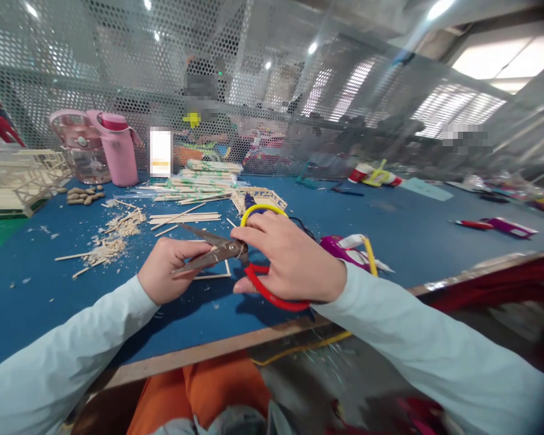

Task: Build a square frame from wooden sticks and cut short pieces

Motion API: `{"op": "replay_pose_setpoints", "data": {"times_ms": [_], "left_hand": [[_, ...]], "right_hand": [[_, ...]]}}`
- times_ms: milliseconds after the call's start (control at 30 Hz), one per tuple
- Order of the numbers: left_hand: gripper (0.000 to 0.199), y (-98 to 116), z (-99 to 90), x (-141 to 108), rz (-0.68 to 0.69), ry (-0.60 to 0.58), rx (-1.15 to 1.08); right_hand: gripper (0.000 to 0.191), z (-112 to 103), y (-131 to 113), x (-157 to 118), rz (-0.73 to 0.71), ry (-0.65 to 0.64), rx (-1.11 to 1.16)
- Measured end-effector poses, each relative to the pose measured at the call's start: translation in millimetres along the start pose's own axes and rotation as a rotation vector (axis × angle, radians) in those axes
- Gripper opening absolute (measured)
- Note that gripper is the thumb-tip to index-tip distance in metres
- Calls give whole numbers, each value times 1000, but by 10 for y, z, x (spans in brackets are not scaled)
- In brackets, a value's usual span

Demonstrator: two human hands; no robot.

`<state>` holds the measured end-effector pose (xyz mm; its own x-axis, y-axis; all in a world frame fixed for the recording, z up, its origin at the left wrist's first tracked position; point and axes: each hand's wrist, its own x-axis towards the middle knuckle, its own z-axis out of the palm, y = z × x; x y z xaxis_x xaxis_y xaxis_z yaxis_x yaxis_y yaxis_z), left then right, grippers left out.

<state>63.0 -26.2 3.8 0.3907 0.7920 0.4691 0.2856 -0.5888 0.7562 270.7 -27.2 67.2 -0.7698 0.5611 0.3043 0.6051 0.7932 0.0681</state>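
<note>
My right hand (294, 257) grips a pair of scissors (234, 248) with a yellow and a red handle loop. The dark blades are spread apart and point left, toward my left hand (170, 269). That hand is closed, its thumb lying between the blades in this view; what its fingers pinch is hidden. Thin wooden sticks joined at a corner (229, 275) show just beyond its fingertips, and I cannot tell whether the hand holds them. A small lattice piece of sticks (272, 198) lies behind the scissors.
Loose sticks (185, 217), wood scraps (113, 238) and wrapped stick bundles (204, 181) lie on the blue table (254, 320). A pink bottle (120, 151), peanuts (82, 195) and a stick model (9, 187) stand left. A purple tool (344, 251) lies right, before a perforated screen (131, 60).
</note>
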Motion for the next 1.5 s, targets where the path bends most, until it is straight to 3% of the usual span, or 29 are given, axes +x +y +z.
{"op": "replay_pose_setpoints", "data": {"times_ms": [367,633,800,900,1033,1167,1267,1333,1500], "left_hand": [[12,76,32,-33,-50,49,-62],[18,76,76,-37,26,87,-12],[20,127,81,8,-143,94,-221],[19,67,80,22,-203,130,-335],[20,-23,86,32,-252,201,-397],[20,-38,111,33,-268,185,-365],[21,-48,130,33,-284,176,-344],[21,-59,138,39,-296,183,-345],[26,-61,156,73,-381,227,-486]], "right_hand": [[62,0,59,8,-81,11,-21],[57,51,73,-7,-42,17,64],[51,14,60,42,91,5,348],[45,-60,62,6,232,26,404],[35,-99,112,-293,597,136,190],[28,89,148,-790,866,115,12],[24,310,92,-1057,901,50,36],[25,432,35,-1118,913,90,26],[29,592,-14,-920,869,180,111]]}}
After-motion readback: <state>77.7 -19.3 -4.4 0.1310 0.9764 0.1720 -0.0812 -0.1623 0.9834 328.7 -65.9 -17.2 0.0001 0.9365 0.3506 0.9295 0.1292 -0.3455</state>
